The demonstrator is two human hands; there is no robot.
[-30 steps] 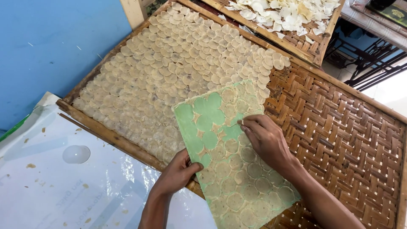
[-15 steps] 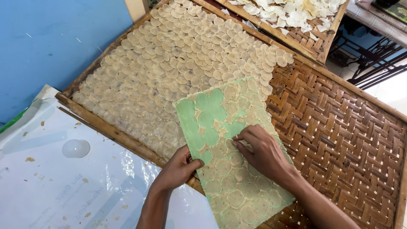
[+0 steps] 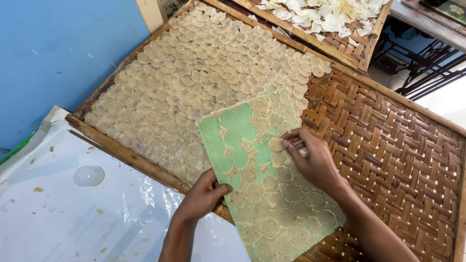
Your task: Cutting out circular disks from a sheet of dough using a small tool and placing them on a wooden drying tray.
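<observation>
2 hands are seen at a green board [image 3: 228, 140] laid across a woven bamboo tray [image 3: 388, 145].

The board's near edge is gripped by the left hand [image 3: 201, 196]; 1 pale disc [image 3: 275, 144] is pinched by the right hand [image 3: 313, 162] — its fingertips are partly hidden. The board's lower corner is cut off; the tray's right half lies bare.

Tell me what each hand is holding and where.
Left hand grips the green board at its left edge; right hand pinches a thin round disc by its edge.
</observation>
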